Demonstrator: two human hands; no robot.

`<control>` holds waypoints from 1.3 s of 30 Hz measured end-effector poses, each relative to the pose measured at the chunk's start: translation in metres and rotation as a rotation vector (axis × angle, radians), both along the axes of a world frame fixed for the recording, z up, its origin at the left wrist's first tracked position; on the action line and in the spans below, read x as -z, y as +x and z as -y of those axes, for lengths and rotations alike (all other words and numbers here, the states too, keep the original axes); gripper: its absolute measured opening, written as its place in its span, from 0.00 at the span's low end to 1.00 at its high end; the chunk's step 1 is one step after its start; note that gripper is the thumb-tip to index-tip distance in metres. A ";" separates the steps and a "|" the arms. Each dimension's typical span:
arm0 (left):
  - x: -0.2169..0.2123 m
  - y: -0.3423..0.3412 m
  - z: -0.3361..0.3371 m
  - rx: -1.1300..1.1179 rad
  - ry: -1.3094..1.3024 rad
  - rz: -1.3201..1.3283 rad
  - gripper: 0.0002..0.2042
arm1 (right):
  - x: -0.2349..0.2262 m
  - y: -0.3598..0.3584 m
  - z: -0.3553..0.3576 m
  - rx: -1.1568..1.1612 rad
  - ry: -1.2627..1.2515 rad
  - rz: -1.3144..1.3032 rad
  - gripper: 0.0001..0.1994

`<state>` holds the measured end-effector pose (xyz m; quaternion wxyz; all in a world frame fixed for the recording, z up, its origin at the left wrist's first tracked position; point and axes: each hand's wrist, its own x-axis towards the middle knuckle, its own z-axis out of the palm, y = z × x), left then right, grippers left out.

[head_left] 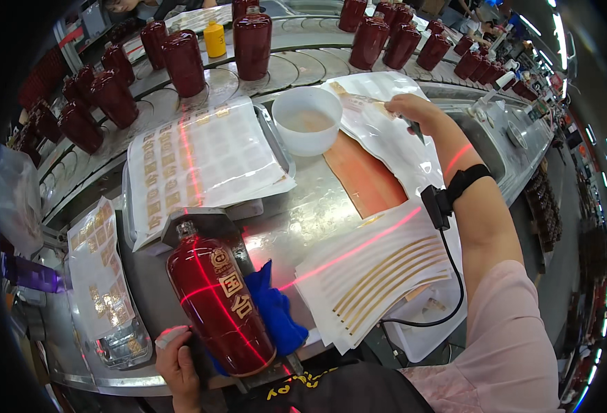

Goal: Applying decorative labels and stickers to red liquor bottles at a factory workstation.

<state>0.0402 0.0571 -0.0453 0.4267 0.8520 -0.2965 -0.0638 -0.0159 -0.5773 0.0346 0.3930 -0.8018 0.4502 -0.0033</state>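
A glossy dark red bottle (214, 303) with gold lettering and a round gold emblem lies tilted in a metal cradle, its neck pointing away from me. A blue cloth (276, 313) is bunched against its right side. Near the bottle's lower left side is my left hand (177, 365), fingers loosely bent and apart, a white wrap on one fingertip; nothing shows in it. My right hand (417, 113) reaches far right, closed on a slim tool with a dark end (417, 131), its kind unclear. Beneath it are white decal sheets (403, 151) beside a translucent white bowl (308, 122).
Gold decal sheets (200, 158) lie stacked on a tray behind the bottle, more sheets (100, 261) at left. Striped gold sheets (386, 275) lie at right, beside an orange-brown board (365, 175). Behind runs a curved conveyor (300, 65) with several red bottles and a yellow one (215, 39).
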 end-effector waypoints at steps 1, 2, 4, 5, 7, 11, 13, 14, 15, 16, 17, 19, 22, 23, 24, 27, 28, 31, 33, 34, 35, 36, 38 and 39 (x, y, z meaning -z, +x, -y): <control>0.001 0.000 0.000 0.010 -0.018 0.023 0.15 | 0.002 -0.002 0.004 -0.007 -0.084 -0.149 0.12; 0.002 0.000 -0.001 0.006 -0.026 0.036 0.15 | 0.005 -0.006 0.010 -0.018 -0.173 -0.301 0.13; 0.003 -0.001 -0.001 0.015 -0.045 0.033 0.15 | 0.015 -0.013 0.021 -0.313 -0.515 -0.744 0.20; 0.002 -0.001 0.000 0.006 -0.051 0.023 0.15 | 0.023 -0.020 0.027 -0.297 -0.524 -0.813 0.20; 0.000 0.000 0.001 0.009 -0.039 0.011 0.15 | 0.037 -0.034 0.038 -0.271 -0.568 -0.875 0.20; -0.007 0.000 0.008 0.027 -0.036 0.029 0.14 | 0.055 -0.058 0.057 -0.227 -0.585 -0.954 0.23; -0.007 0.001 0.011 0.029 -0.030 0.038 0.14 | 0.055 -0.065 0.063 -0.229 -0.673 -0.934 0.24; -0.008 0.000 0.011 0.029 -0.031 0.054 0.14 | 0.052 -0.068 0.064 -0.263 -0.730 -0.919 0.23; -0.009 0.000 0.010 0.038 -0.024 0.081 0.15 | 0.046 -0.071 0.063 -0.226 -0.765 -0.842 0.22; -0.011 -0.001 0.010 0.042 -0.018 0.113 0.17 | 0.037 -0.072 0.061 -0.283 -0.819 -0.735 0.21; -0.014 -0.003 0.009 0.063 -0.025 0.150 0.21 | 0.028 -0.073 0.057 -0.276 -0.813 -0.550 0.19; -0.024 -0.007 0.009 0.135 -0.093 0.140 0.31 | 0.005 -0.069 0.043 -0.347 -0.693 -0.275 0.14; -0.036 -0.017 0.020 0.248 0.010 0.204 0.45 | -0.031 -0.062 0.000 -0.407 -0.795 -0.099 0.10; -0.037 -0.022 0.027 0.262 0.009 0.208 0.45 | -0.045 -0.058 -0.017 -0.458 -0.788 -0.149 0.11; -0.036 -0.026 0.035 0.268 0.022 0.273 0.47 | -0.060 -0.056 -0.037 -0.498 -0.792 -0.180 0.11; -0.027 -0.027 0.046 0.271 0.035 0.338 0.49 | -0.092 -0.055 -0.101 -0.596 -0.764 0.010 0.10; -0.023 -0.027 0.047 0.264 0.034 0.336 0.50 | -0.101 -0.055 -0.121 -0.658 -0.745 0.129 0.09; -0.014 -0.023 0.042 0.287 0.010 0.332 0.50 | -0.124 -0.054 -0.170 -0.761 -0.762 0.130 0.08; -0.014 -0.023 0.040 0.292 -0.030 0.291 0.50 | -0.136 -0.055 -0.199 -0.831 -0.769 0.145 0.08; -0.016 -0.023 0.040 0.281 0.002 0.284 0.50 | -0.141 -0.056 -0.212 -0.881 -0.754 0.177 0.08; -0.018 -0.024 0.040 0.261 0.030 0.253 0.50 | -0.144 -0.057 -0.225 -0.917 -0.774 0.210 0.07; -0.020 -0.026 0.041 0.273 0.031 0.284 0.50 | -0.150 -0.056 -0.236 -0.935 -0.787 0.242 0.07; -0.023 -0.029 0.043 0.193 0.074 0.535 0.50 | -0.160 -0.057 -0.257 -0.991 -0.676 0.214 0.07; -0.024 -0.028 0.044 0.190 0.056 0.525 0.50 | -0.163 -0.056 -0.266 -1.078 -0.687 0.276 0.07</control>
